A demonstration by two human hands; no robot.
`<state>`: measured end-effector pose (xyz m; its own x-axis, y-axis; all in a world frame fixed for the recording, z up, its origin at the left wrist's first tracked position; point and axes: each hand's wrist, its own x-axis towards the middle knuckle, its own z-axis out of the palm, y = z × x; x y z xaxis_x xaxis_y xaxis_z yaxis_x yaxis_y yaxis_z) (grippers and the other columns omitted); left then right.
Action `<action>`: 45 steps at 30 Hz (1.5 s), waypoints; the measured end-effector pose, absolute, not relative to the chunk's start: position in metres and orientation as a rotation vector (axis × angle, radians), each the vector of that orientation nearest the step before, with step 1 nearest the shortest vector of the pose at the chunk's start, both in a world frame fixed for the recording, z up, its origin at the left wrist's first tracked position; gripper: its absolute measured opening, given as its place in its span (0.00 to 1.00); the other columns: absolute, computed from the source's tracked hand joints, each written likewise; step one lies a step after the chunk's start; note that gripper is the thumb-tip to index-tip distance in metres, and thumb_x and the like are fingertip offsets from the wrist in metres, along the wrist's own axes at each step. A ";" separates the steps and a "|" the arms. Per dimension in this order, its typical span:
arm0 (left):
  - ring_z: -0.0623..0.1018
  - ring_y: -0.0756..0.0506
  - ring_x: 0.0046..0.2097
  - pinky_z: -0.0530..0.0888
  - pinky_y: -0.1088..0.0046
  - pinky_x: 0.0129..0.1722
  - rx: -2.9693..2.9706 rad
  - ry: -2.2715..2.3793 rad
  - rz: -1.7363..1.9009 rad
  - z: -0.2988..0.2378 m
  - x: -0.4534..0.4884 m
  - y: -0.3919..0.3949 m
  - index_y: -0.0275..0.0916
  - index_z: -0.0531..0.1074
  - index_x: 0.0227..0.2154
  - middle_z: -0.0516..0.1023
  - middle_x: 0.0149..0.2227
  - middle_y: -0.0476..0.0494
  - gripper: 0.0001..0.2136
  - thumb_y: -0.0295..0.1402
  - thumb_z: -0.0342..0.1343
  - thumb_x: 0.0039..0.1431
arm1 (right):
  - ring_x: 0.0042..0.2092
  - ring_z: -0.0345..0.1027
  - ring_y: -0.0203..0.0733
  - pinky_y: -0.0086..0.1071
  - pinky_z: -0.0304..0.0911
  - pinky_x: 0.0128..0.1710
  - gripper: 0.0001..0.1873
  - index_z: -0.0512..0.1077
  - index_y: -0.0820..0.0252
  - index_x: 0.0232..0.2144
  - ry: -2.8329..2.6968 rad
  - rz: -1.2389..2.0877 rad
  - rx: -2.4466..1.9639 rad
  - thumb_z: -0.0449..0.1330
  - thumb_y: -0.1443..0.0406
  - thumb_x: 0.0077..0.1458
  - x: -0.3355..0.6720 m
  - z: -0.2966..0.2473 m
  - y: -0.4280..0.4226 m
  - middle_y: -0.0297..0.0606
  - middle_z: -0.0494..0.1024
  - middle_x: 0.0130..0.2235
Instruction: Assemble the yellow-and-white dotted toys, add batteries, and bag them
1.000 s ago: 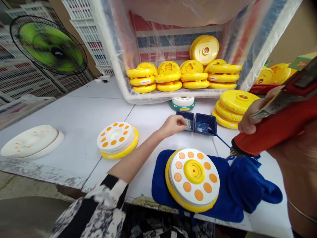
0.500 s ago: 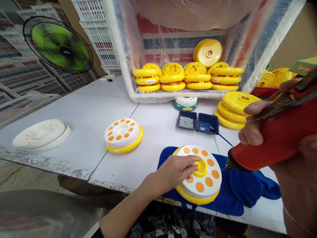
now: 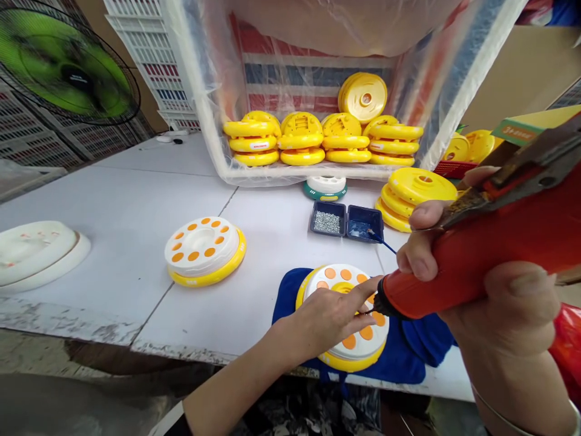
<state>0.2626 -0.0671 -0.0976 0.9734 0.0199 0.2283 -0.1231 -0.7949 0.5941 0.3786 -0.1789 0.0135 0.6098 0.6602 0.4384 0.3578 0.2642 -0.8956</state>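
Observation:
My right hand (image 3: 494, 284) is wrapped round a red electric screwdriver (image 3: 490, 254), whose tip points down at a white and yellow disc with orange dots (image 3: 358, 345). That disc lies on a blue cloth (image 3: 408, 357) at the table's front edge. My left hand (image 3: 329, 315) rests on top of the disc, fingers together with the forefinger reaching toward the screwdriver's tip. Whether something small is pinched in those fingers I cannot make out. A blue twin tray (image 3: 347, 221) behind the disc holds small silver screws in its left half.
A second white and yellow disc (image 3: 204, 251) sits to the left, a white disc (image 3: 36, 254) at the far left. Yellow discs are stacked in a plastic-lined crate (image 3: 318, 142) at the back and in a pile (image 3: 415, 197) on the right. A green fan (image 3: 63, 63) stands back left.
My left hand left the screw tray and came down onto the disc. My right hand brought the screwdriver down and left until its tip met the disc by my left fingers.

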 end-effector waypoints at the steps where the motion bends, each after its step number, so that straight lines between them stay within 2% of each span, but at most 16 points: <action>1: 0.84 0.43 0.39 0.74 0.74 0.36 2.469 -0.070 0.277 -0.096 0.263 -0.067 0.40 0.53 0.65 0.85 0.38 0.47 0.27 0.37 0.54 0.68 | 0.22 0.66 0.35 0.36 0.64 0.22 0.31 0.66 0.35 0.53 -0.959 0.264 -1.354 0.62 0.38 0.49 0.378 0.013 -0.179 0.35 0.77 0.47; 6: 0.84 0.40 0.42 0.74 0.72 0.36 2.454 -0.130 0.181 -0.092 0.264 -0.061 0.39 0.54 0.64 0.84 0.42 0.45 0.26 0.36 0.54 0.68 | 0.22 0.64 0.35 0.36 0.64 0.21 0.33 0.68 0.36 0.53 -0.979 0.296 -1.257 0.67 0.41 0.46 0.379 0.009 -0.179 0.35 0.77 0.45; 11: 0.84 0.41 0.42 0.74 0.72 0.37 2.411 -0.142 0.167 -0.094 0.265 -0.059 0.39 0.55 0.64 0.84 0.42 0.44 0.25 0.35 0.54 0.69 | 0.22 0.66 0.35 0.36 0.64 0.22 0.36 0.63 0.34 0.56 -0.938 0.294 -1.423 0.60 0.35 0.47 0.381 0.007 -0.179 0.36 0.75 0.50; 15: 0.84 0.45 0.40 0.74 0.73 0.39 2.306 -0.063 0.274 -0.100 0.265 -0.064 0.39 0.56 0.64 0.85 0.41 0.47 0.26 0.34 0.56 0.67 | 0.22 0.65 0.34 0.36 0.65 0.24 0.36 0.65 0.35 0.53 -0.922 0.267 -1.379 0.64 0.36 0.44 0.384 0.008 -0.178 0.35 0.76 0.49; 18: 0.83 0.46 0.39 0.74 0.74 0.41 2.280 -0.034 0.360 -0.105 0.266 -0.066 0.42 0.57 0.64 0.85 0.40 0.50 0.26 0.34 0.57 0.66 | 0.23 0.64 0.34 0.35 0.64 0.22 0.31 0.70 0.38 0.49 -0.927 0.283 -1.255 0.69 0.42 0.43 0.385 0.007 -0.175 0.34 0.77 0.45; 22: 0.83 0.46 0.39 0.75 0.74 0.40 2.318 -0.068 0.398 -0.106 0.268 -0.065 0.41 0.56 0.65 0.85 0.40 0.49 0.27 0.34 0.57 0.66 | 0.23 0.64 0.32 0.31 0.61 0.19 0.18 0.76 0.39 0.42 -0.987 0.330 -0.981 0.72 0.52 0.46 0.384 0.005 -0.170 0.28 0.78 0.41; 25: 0.84 0.46 0.40 0.75 0.74 0.40 2.369 -0.075 0.362 -0.103 0.268 -0.063 0.41 0.55 0.65 0.85 0.40 0.49 0.26 0.35 0.55 0.67 | 0.24 0.65 0.29 0.29 0.61 0.21 0.12 0.78 0.42 0.34 -1.007 0.326 -0.954 0.73 0.53 0.45 0.384 0.008 -0.168 0.23 0.79 0.40; 30: 0.84 0.45 0.41 0.75 0.73 0.40 2.402 -0.088 0.336 -0.103 0.266 -0.062 0.40 0.53 0.65 0.85 0.40 0.49 0.27 0.35 0.55 0.68 | 0.23 0.64 0.30 0.29 0.59 0.19 0.22 0.78 0.41 0.39 -0.945 0.310 -0.970 0.75 0.52 0.40 0.384 0.011 -0.169 0.24 0.78 0.39; 35: 0.84 0.42 0.42 0.74 0.72 0.37 2.422 -0.117 0.269 -0.103 0.269 -0.061 0.40 0.53 0.65 0.85 0.40 0.48 0.27 0.35 0.55 0.68 | 0.23 0.63 0.33 0.32 0.61 0.18 0.17 0.75 0.48 0.33 -0.891 0.334 -0.916 0.74 0.55 0.42 0.382 0.003 -0.168 0.31 0.76 0.40; 37: 0.84 0.42 0.42 0.73 0.73 0.37 2.407 -0.140 0.234 -0.101 0.269 -0.059 0.40 0.52 0.66 0.84 0.40 0.48 0.27 0.35 0.55 0.68 | 0.22 0.63 0.35 0.34 0.61 0.16 0.18 0.75 0.48 0.37 -0.903 0.351 -0.896 0.74 0.55 0.42 0.382 0.001 -0.167 0.33 0.77 0.41; 39: 0.84 0.43 0.43 0.73 0.73 0.37 2.385 -0.170 0.204 -0.099 0.269 -0.057 0.41 0.53 0.65 0.84 0.40 0.49 0.26 0.34 0.55 0.68 | 0.20 0.62 0.37 0.35 0.60 0.14 0.26 0.75 0.47 0.43 -0.900 0.367 -0.891 0.75 0.54 0.40 0.383 0.000 -0.167 0.35 0.78 0.40; 41: 0.83 0.43 0.43 0.72 0.73 0.37 2.374 -0.195 0.172 -0.097 0.269 -0.054 0.40 0.55 0.64 0.84 0.41 0.48 0.24 0.33 0.54 0.68 | 0.19 0.60 0.36 0.35 0.59 0.12 0.32 0.75 0.46 0.46 -0.891 0.384 -0.895 0.77 0.53 0.36 0.384 0.000 -0.166 0.35 0.79 0.39; 45: 0.84 0.41 0.43 0.73 0.71 0.37 2.378 -0.190 0.142 -0.095 0.270 -0.053 0.39 0.59 0.61 0.84 0.42 0.46 0.22 0.33 0.55 0.67 | 0.19 0.61 0.32 0.32 0.60 0.14 0.31 0.77 0.42 0.44 -0.885 0.388 -0.953 0.77 0.52 0.34 0.384 0.002 -0.166 0.29 0.79 0.37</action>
<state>0.2696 -0.0528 -0.0948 0.9829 -0.0963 0.1569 -0.1777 -0.7197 0.6712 0.3841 -0.1658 0.0022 0.6005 0.6402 0.4791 0.0813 0.5471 -0.8331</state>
